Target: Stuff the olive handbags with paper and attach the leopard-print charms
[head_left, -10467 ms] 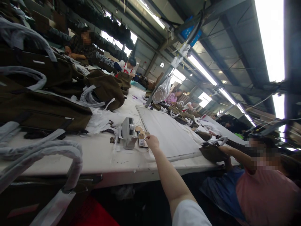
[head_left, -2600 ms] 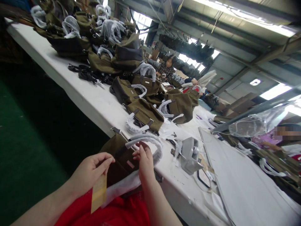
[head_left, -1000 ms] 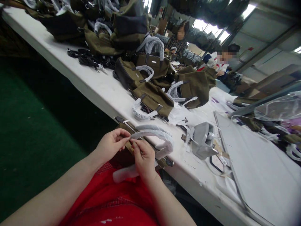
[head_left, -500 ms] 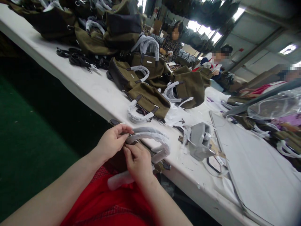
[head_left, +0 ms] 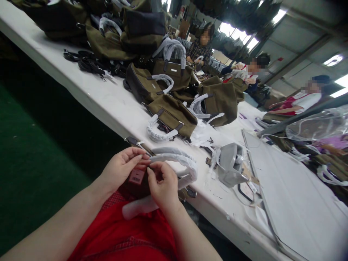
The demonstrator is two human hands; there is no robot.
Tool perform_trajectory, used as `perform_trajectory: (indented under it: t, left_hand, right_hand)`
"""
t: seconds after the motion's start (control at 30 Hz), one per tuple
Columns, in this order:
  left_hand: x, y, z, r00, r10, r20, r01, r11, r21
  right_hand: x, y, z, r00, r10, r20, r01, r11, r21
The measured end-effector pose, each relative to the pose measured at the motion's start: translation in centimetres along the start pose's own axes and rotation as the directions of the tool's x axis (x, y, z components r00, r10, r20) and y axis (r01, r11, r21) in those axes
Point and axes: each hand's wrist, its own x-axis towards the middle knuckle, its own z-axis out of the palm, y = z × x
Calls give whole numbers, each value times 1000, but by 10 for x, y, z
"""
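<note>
At the near edge of the white table point(head_left: 95, 105), an olive bag point(head_left: 183, 194) sits against the person's red apron point(head_left: 127, 235), its plastic-wrapped handles point(head_left: 187, 161) arching over the tabletop. Left hand point(head_left: 123, 165): thumb and fingers pinched beside the handle base, a pinkish barcode tag point(head_left: 136, 176) hanging just below. Right hand point(head_left: 164, 181): thumb and index closed in a pinch next to the left fingertips, other fingers curled. Can't tell what is between either set of fingertips; too small. Beyond the handles: grey dispenser point(head_left: 231, 165), dark-rimmed flat item point(head_left: 246, 191) just beside it. Further up: more olive bags point(head_left: 172, 114), black straps point(head_left: 95, 67). 3 people in view across the table.
</note>
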Motion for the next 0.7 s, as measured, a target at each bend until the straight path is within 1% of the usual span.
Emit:
perform_trajectory:
  t: [0.07,0.13,0.2,0.27,0.4,0.47,0.53,0.6,0.7]
  left_hand:
    - [-2,-1,-1,998,-45,37,47,997,-66]
    - [-5,-2,-2,992,-91,88,103,984,-144]
    - [-9,-1,-1,986,-114,125,136,973,-186]
    - [-14,0,2,983,-114,144,139,975,-175]
    - [-19,1,6,979,-117,165,134,986,-96]
    - [-18,-1,5,981,-89,170,100,993,-58]
    - [-17,-3,2,982,-44,184,42,999,16]
    - [-16,-3,-1,979,8,203,-44,984,174]
    - [-15,-4,-3,974,90,210,-175,885,431]
  right_hand:
    - [1,1,2,1000,-7,20,8,1000,-7]
    - [3,1,4,999,-23,44,25,998,-50]
    - [4,1,6,997,-45,61,51,994,-98]
    - [4,0,8,996,-62,70,70,990,-126]
    - [4,0,10,992,-95,84,106,984,-146]
    - [4,2,10,991,-107,77,116,986,-122]
    - [4,4,10,995,-92,42,95,992,-78]
    - [4,5,9,998,-57,-6,57,997,-45]
    - [5,6,9,999,19,-41,-19,1000,-1]
